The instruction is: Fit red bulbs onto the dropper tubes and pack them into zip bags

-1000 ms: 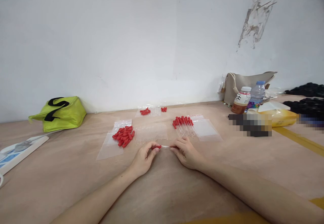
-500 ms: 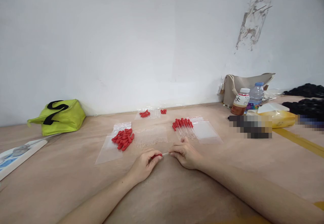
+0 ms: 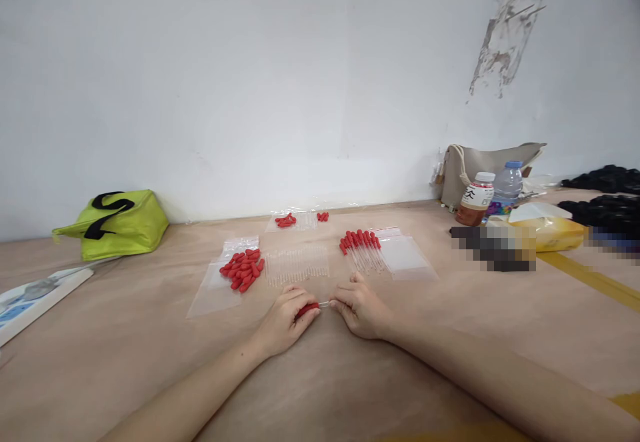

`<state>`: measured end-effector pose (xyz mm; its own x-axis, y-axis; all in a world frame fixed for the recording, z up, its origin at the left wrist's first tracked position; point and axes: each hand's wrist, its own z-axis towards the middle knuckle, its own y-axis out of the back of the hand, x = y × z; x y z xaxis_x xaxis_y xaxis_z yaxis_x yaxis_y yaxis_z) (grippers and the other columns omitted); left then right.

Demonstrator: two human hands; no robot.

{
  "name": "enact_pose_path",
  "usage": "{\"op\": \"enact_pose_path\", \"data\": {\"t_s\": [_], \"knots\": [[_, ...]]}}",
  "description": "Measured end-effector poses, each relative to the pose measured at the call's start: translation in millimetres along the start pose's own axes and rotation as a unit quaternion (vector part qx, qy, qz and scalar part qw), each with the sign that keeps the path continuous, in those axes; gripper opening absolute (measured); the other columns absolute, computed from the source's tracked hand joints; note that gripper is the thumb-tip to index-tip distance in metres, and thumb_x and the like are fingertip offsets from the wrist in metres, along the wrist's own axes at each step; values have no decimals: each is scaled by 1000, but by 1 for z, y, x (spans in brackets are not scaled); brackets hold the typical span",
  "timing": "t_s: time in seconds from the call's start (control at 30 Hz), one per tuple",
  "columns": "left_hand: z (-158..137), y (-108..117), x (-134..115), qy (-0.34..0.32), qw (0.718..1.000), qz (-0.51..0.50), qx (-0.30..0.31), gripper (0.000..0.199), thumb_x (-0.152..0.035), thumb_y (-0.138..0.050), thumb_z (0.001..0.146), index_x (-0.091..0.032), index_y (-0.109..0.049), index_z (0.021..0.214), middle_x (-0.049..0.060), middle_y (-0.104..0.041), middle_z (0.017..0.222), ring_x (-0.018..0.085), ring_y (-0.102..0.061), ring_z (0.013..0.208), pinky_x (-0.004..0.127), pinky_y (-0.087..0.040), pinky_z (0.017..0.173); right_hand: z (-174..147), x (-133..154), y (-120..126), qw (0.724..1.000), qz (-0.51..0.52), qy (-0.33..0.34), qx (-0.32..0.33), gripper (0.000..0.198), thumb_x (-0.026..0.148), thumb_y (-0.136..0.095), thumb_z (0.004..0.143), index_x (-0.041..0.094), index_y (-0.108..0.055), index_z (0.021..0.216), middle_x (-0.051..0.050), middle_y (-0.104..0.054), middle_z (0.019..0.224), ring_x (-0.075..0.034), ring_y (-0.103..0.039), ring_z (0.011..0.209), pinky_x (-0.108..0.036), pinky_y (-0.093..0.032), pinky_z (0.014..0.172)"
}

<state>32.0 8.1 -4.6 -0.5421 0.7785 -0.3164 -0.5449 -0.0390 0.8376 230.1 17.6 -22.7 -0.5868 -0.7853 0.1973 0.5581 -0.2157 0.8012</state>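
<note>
My left hand (image 3: 285,320) is closed on a red rubber dropper bulb (image 3: 309,309). From the bulb's end a thin glass tube (image 3: 324,304) runs to my right hand (image 3: 363,309), whose thumb and fingers pinch its other end. How deep the tube sits in the bulb is hidden. Beyond my left hand, a pile of red bulbs (image 3: 243,270) lies on a clear plastic bag (image 3: 210,297). Behind both hands is a row of bare glass tubes (image 3: 297,264). Droppers with red bulbs fitted (image 3: 361,249) lie side by side beyond my right hand.
Clear zip bags (image 3: 407,259) lie right of the fitted droppers. Nearer the wall, another bag holds red bulbs (image 3: 285,221) and tubes. A lime-green bag (image 3: 125,225) stands at left, above a power strip (image 3: 45,302). Bottles (image 3: 477,199) and a yellow tissue pack (image 3: 550,232) stand at right.
My hands stay in nearly the same place, with the bulb and tube still between them. My right fingers have shifted slightly left along the tube. The camera view has moved a little.
</note>
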Motion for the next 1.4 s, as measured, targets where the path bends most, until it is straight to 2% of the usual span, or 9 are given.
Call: {"op": "enact_pose_path", "data": {"t_s": [0.23,0.4,0.5,0.6,0.7,0.83,0.9,1.07,1.4], "knots": [[0,4,7,-49,998,32,24,16,-24,-43,87,-18,-58,84,2,-62,74,14,-55,71,33,-35,86,0,3,3,1000,-7,7,22,20,18,-40,84,17,-58,75,-1,-59,67,-11,-48,63,-29,-25,68],[-6,7,21,-87,994,64,-12,16,-27,-47,86,-20,-60,92,2,-62,74,13,-56,71,34,-36,86,1,14,13,998,-63,12,24,17,25,-45,83,20,-61,79,-2,-60,73,-13,-49,72,-29,-23,68],[-9,4,22,-63,996,42,-40,21,-23,-46,86,-22,-56,105,4,-61,89,16,-55,84,32,-40,83,3,18,21,993,-109,3,54,19,24,-45,81,19,-61,74,-3,-60,74,-14,-49,72,-31,-22,68],[-9,2,20,31,998,11,-57,35,-22,-45,85,-24,-43,121,6,-54,107,16,-54,87,30,-44,78,13,6,31,986,-128,-91,52,22,24,-44,81,17,-61,69,-4,-61,71,-14,-50,71,-30,-22,69],[-8,2,20,96,994,-11,-48,44,-24,-49,82,-22,-35,124,5,-55,98,15,-54,75,30,-46,71,31,-19,37,966,-109,-235,22,24,24,-41,81,18,-60,68,-3,-62,71,-14,-52,71,-29,-24,68],[-6,5,20,75,997,-18,-12,22,-24,-47,83,-21,-53,104,3,-57,89,16,-55,79,29,-44,72,55,-44,28,923,-103,-370,-11,27,31,-38,83,20,-62,78,-4,-65,77,-17,-55,74,-29,-26,68],[-6,7,19,57,998,-19,-1,16,-23,-46,84,-20,-58,94,4,-58,89,16,-55,82,28,-43,73,62,-47,16,913,-128,-387,-13,26,32,-39,82,19,-61,84,-6,-65,79,-19,-56,78,-32,-26,72],[-5,9,16,64,998,-19,14,17,-23,-43,85,-20,-58,94,4,-57,90,16,-54,81,27,-43,71,67,-42,-6,902,-204,-380,4,25,28,-41,78,12,-57,87,-12,-64,73,-23,-58,72,-39,-21,77],[-6,10,16,60,998,-27,7,17,-22,-44,84,-20,-58,94,4,-57,90,16,-55,82,28,-43,73,78,-50,-12,893,-198,-403,42,22,20,-44,72,10,-57,88,-13,-64,74,-24,-58,73,-38,-21,75]]}}
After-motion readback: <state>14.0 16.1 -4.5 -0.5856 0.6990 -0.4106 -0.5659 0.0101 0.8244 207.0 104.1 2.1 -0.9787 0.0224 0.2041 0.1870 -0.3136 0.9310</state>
